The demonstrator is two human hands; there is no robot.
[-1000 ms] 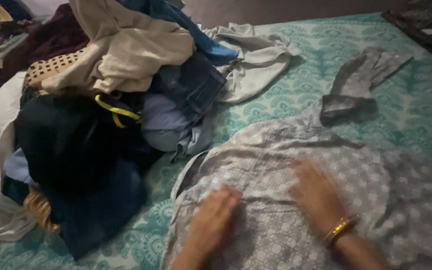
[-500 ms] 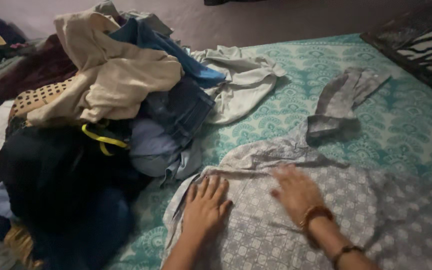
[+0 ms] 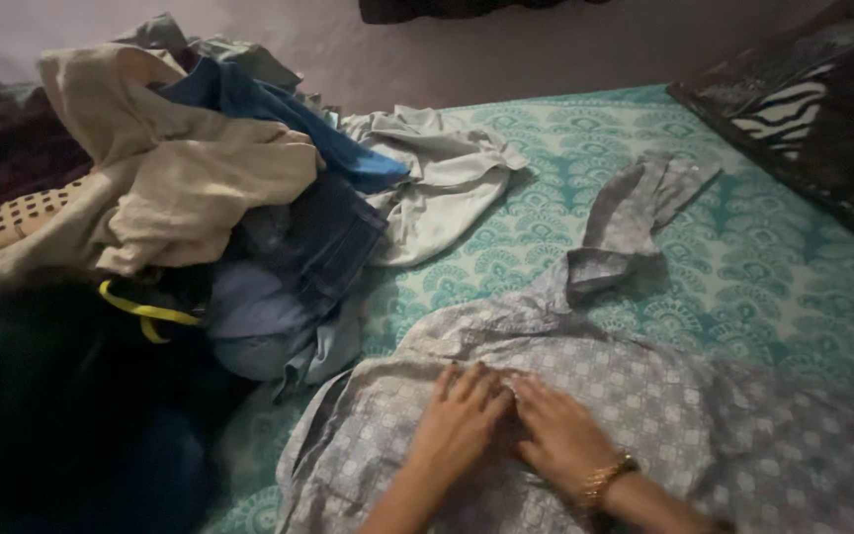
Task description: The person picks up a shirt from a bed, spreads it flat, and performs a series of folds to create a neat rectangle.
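Note:
A grey shirt with a pale square pattern [image 3: 684, 415] lies spread flat on the teal patterned bedsheet [image 3: 793, 277]. One sleeve [image 3: 635, 213] stretches away toward the far side, its cuff folded. My left hand [image 3: 459, 423] and my right hand [image 3: 557, 437] rest palm down side by side on the shirt's upper middle, fingers nearly touching. Neither hand grips anything. A gold bangle sits on my right wrist.
A tall heap of mixed clothes [image 3: 180, 198] fills the left side: beige cloth, blue jeans, a dark garment with a yellow strap, a pale grey-green top [image 3: 442, 178]. A dark zebra-striped pillow [image 3: 812, 129] lies at the far right.
Both hands slid up the shirt and came together at its middle. The view tilted upward, showing more of the far wall and pillow.

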